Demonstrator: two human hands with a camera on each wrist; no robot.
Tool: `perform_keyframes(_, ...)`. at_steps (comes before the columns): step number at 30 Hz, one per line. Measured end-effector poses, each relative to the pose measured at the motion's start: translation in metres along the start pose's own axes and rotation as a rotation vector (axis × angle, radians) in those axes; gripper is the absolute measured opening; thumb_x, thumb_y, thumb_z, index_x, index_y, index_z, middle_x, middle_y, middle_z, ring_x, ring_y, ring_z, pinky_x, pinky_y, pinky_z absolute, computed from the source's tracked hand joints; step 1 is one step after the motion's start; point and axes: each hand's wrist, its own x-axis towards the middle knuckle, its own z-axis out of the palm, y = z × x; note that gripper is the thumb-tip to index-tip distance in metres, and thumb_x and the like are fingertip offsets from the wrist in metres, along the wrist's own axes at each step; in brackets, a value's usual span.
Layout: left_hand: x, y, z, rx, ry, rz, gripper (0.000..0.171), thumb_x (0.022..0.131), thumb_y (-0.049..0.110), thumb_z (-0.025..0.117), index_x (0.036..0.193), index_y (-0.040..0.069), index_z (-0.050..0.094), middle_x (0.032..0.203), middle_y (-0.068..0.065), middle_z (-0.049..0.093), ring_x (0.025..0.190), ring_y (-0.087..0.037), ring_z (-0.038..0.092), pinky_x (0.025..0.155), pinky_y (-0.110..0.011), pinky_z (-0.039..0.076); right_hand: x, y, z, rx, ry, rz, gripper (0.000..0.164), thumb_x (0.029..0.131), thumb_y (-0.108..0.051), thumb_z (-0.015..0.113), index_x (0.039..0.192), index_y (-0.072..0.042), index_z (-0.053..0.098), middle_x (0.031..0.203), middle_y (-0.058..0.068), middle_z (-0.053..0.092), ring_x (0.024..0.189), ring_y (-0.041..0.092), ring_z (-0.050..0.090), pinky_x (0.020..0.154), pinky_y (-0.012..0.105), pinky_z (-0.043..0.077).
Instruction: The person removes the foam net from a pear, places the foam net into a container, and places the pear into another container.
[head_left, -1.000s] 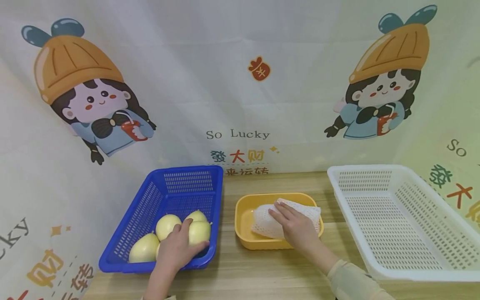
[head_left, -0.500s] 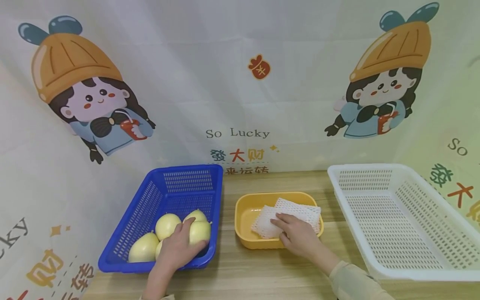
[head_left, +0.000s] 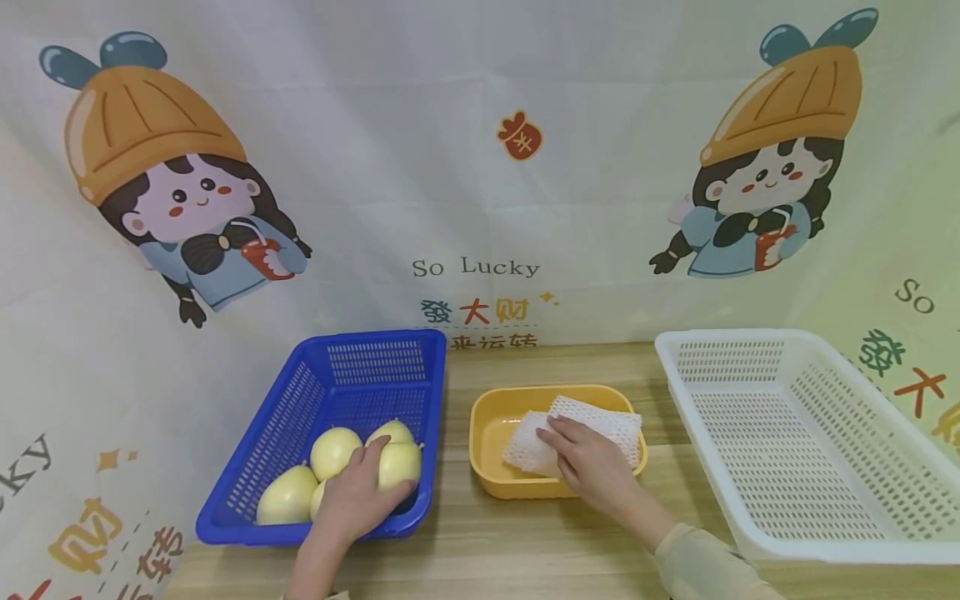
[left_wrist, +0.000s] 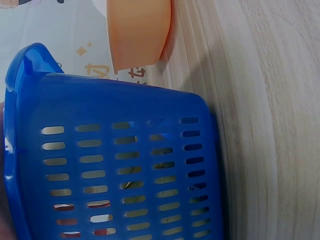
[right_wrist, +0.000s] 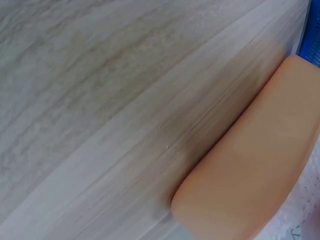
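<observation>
My left hand (head_left: 358,492) reaches into the blue basket (head_left: 251,421) and grips a pale yellow pear (head_left: 399,465), its fingers over the fruit and its thumb at the near side. More pears lie about it, such as one pear (head_left: 337,452) behind the hand and another pear (head_left: 288,496) to the left. My right hand (head_left: 596,467) is in the yellow tray (head_left: 487,483), where its bent fingers pinch a white foam net (head_left: 529,442). The thumb is hidden. A second foam net (head_left: 600,419) lies behind the fingers. The wrist views show mainly the outer walls of basket and tray.
A white slotted basket (head_left: 795,458) stands to the right of the tray. All three containers rest on a wood-grain table (head_left: 495,550). A printed cloth (head_left: 585,208) hangs behind and at both sides.
My right hand has shifted over the foam nets, and its fingers have gone from lying flat on them to bent. The left hand has stayed on the pear.
</observation>
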Motion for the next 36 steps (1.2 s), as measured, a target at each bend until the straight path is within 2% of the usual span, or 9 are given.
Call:
perform_keyframes(10, -0.003, 0.001, 0.0, 0.0, 0.003, 0.015, 0.069, 0.074, 0.041, 0.064, 0.127, 0.004, 0.042, 0.111, -0.02, 0.049, 0.088, -0.037, 0.055, 0.069, -0.052, 0.042, -0.009, -0.004, 0.003, -0.045, -0.101, 0.044, 0.027, 0.075, -0.009, 0.055, 0.099, -0.009, 0.067, 0.105, 0.011, 0.061, 0.099, 0.024, 0.056, 0.081, 0.037, 0.045)
perform_keyframes(15, -0.004, 0.002, -0.002, 0.016, 0.008, 0.024, 0.069, 0.074, 0.041, 0.063, 0.128, 0.004, 0.042, 0.111, -0.021, 0.05, 0.089, -0.037, 0.054, 0.068, -0.052, 0.043, -0.011, -0.003, 0.002, -0.05, -0.146, 0.052, 0.027, 0.08, -0.02, 0.052, 0.099, -0.009, 0.068, 0.105, 0.01, 0.061, 0.1, 0.025, 0.055, 0.083, 0.036, 0.044)
perform_keyframes(21, -0.006, 0.004, -0.003, 0.01, 0.016, 0.021, 0.069, 0.075, 0.043, 0.062, 0.127, 0.003, 0.042, 0.11, -0.02, 0.05, 0.091, -0.037, 0.054, 0.069, -0.051, 0.043, -0.011, -0.003, 0.0, -0.086, -0.21, 0.04, 0.038, 0.084, -0.041, 0.05, 0.1, -0.011, 0.067, 0.106, 0.01, 0.061, 0.101, 0.026, 0.054, 0.087, 0.037, 0.041)
perform_keyframes(30, -0.007, 0.005, -0.003, -0.015, 0.033, 0.01, 0.069, 0.077, 0.045, 0.061, 0.128, 0.002, 0.042, 0.112, -0.021, 0.049, 0.095, -0.038, 0.051, 0.072, -0.052, 0.041, -0.014, -0.003, -0.001, -0.135, -0.32, 0.011, 0.048, 0.087, -0.051, 0.042, 0.108, -0.014, 0.064, 0.115, 0.009, 0.056, 0.11, 0.028, 0.047, 0.092, 0.046, 0.033)
perform_keyframes(36, -0.009, 0.007, -0.004, -0.018, 0.089, 0.051, 0.068, 0.077, 0.045, 0.061, 0.127, 0.002, 0.042, 0.113, -0.02, 0.049, 0.095, -0.039, 0.05, 0.071, -0.052, 0.042, -0.014, 0.0, -0.002, -0.155, -0.302, -0.042, 0.049, 0.086, -0.052, 0.043, 0.11, -0.014, 0.062, 0.115, 0.009, 0.056, 0.11, 0.028, 0.046, 0.093, 0.048, 0.031)
